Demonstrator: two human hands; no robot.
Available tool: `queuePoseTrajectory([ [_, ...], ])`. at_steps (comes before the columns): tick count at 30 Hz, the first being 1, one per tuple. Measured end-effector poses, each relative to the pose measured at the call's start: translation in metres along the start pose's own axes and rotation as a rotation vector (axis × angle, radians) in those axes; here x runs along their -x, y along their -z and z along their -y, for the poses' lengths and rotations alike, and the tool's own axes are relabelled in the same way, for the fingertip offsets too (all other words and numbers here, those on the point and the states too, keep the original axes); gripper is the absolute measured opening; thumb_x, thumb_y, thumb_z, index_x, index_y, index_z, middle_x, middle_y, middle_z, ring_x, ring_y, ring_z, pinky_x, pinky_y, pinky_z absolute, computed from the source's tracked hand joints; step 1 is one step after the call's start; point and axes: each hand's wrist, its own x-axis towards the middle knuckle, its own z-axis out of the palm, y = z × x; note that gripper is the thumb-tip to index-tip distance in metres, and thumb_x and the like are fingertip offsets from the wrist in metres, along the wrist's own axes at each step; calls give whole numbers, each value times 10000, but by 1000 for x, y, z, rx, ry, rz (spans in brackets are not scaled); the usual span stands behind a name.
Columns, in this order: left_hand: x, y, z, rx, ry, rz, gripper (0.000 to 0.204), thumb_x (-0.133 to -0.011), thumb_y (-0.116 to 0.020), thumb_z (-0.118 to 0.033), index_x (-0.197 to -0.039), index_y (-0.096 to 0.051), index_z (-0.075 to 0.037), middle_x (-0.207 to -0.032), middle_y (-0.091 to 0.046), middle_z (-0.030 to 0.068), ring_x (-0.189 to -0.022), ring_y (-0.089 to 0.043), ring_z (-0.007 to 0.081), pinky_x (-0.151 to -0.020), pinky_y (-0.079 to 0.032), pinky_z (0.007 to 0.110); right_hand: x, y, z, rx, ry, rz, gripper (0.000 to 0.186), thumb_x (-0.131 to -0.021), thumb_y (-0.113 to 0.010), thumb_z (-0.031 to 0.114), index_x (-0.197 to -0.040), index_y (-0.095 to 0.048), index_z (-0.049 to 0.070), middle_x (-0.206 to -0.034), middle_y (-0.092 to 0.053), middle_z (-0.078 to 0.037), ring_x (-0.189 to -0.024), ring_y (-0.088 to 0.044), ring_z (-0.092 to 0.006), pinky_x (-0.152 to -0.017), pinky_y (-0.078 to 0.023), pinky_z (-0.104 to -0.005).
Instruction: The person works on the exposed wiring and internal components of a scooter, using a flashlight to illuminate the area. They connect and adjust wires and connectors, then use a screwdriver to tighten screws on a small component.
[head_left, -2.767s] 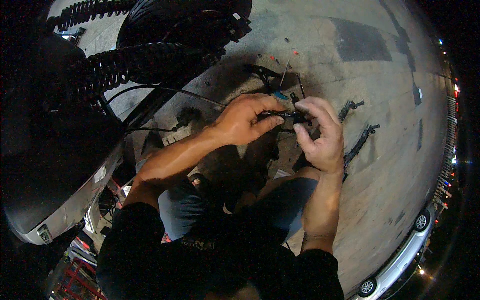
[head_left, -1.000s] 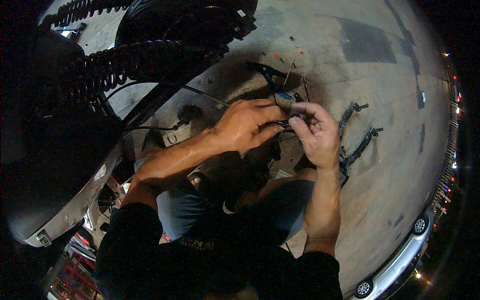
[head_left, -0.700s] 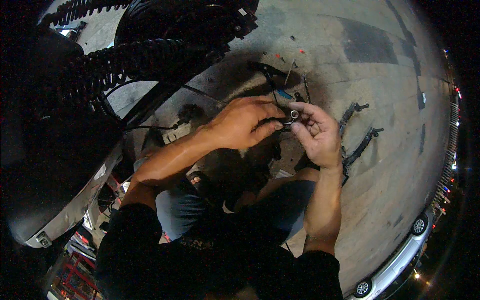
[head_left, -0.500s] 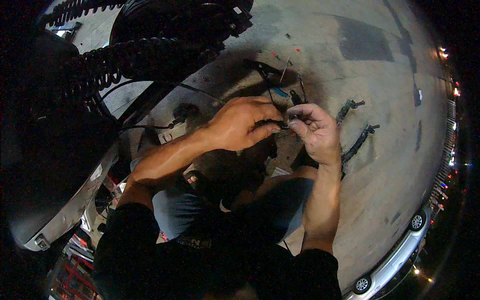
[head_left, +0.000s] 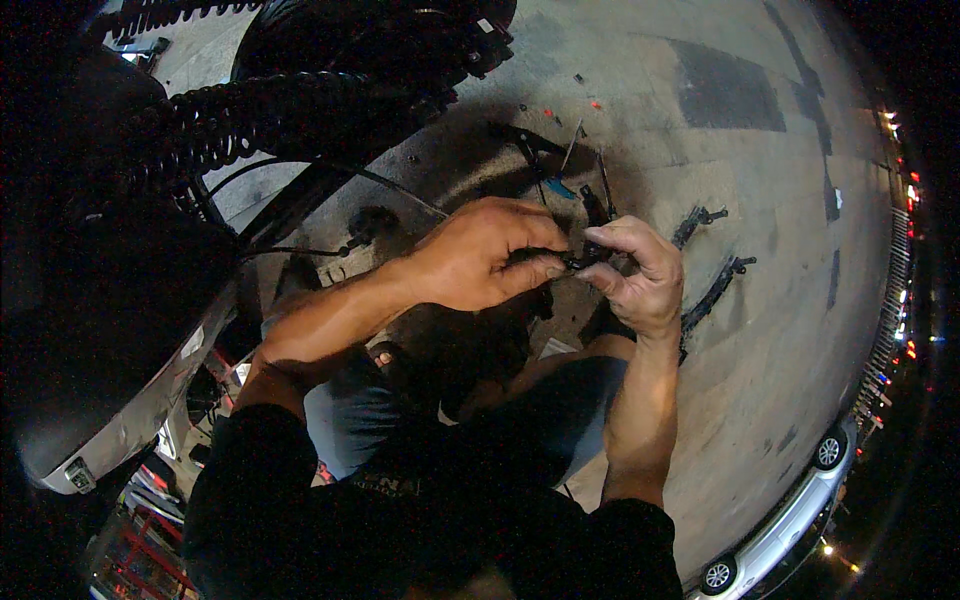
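My left hand reaches in from the left, its thumb and fingers closed on a small dark part. From the other side, my right hand has its thumb and index finger at the part's right end. The two hands are almost touching. Fingers and shadow cover much of the part, so its kind cannot be made out. On the ground just beyond my hands lie thin rods, dark bracket-like pieces and a blue piece.
At upper left, a dark coil spring hangs beside a large round dark assembly. Two black jointed bars rest on the concrete to the right. Small red bits are scattered farther off. A silver car stands at lower right.
My right hand's thumb and index finger have spread a little wider around the part, showing more of it. My left hand has stayed nearly in place.
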Motion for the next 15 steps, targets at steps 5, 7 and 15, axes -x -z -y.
queuePoseTrajectory([
  [5,0,-4,-9,-123,-37,-72,222,-880,-636,-156,-1062,-617,-29,-917,-608,159,-861,-611,379,-746,-509,451,-1,-3,0,-22,35,-64,447,-750,-803,382,-1017,-693,40,-946,-690,-125,-867,-666,-287,-758,-531,-353],
  [7,0,-3,-9,-175,-30,-41,244,-879,-628,-157,-1087,-605,-30,-922,-604,157,-861,-610,385,-738,-512,455,-3,-4,0,41,102,-80,436,-766,-791,378,-1025,-693,42,-963,-688,-120,-876,-662,-286,-762,-533,-356],
  [15,1,-8,-11,-268,-55,-41,222,-853,-642,-160,-1016,-564,-31,-856,-579,164,-759,-598,404,-620,-492,474,-2,-5,1,180,213,-128,408,-787,-766,392,-1013,-689,60,-958,-679,-113,-866,-656,-291,-754,-537,-359],
])
